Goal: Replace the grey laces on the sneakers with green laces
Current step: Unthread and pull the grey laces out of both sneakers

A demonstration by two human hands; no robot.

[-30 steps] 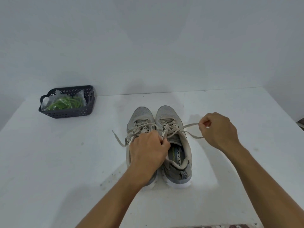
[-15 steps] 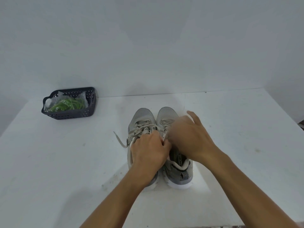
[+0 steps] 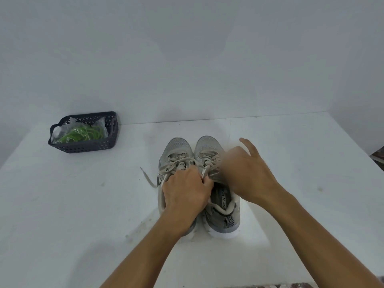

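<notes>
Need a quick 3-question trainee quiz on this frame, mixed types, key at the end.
1. True or false: the green laces lie in the dark basket.
2. Which hand grips at the right sneaker's tongue: A left hand, B right hand?
3. Fill in: both sneakers carry ___ laces.

Key: 1 true; 2 A; 3 grey.

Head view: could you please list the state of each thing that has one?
Left sneaker: grey lace untied, still threaded.
Right sneaker: grey lace still threaded.
Green laces: bagged, in basket.
Left hand: grips the right sneaker's tongue.
Right hand: over right sneaker's laces, blurred.
</notes>
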